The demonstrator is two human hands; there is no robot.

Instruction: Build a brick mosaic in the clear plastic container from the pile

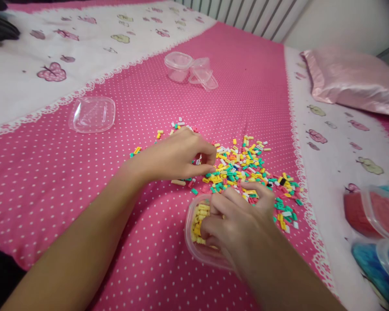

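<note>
Small toy bricks [228, 172] in yellow, green, white and red lie in a loose pile on the pink dotted bedspread. My left hand [181, 153] reaches over the pile's left side, thumb and index finger brought together at the bricks. Whatever is between those fingertips is too small to make out. Nearer to me, a clear plastic tub [189, 242] holds yellow bricks [199, 218]. Curled over its right side is my right hand [240, 220], with thumb and finger bent down into the tub. The hand hides much of the tub and its own fingertips.
A clear lid [93, 114] lies at the left. Farther back are a clear tub [178, 67] and another clear container [202, 73]. Tubs with red [359, 211] and blue [374, 263] contents sit at the right edge. A pink pillow [353, 82] rests at the upper right.
</note>
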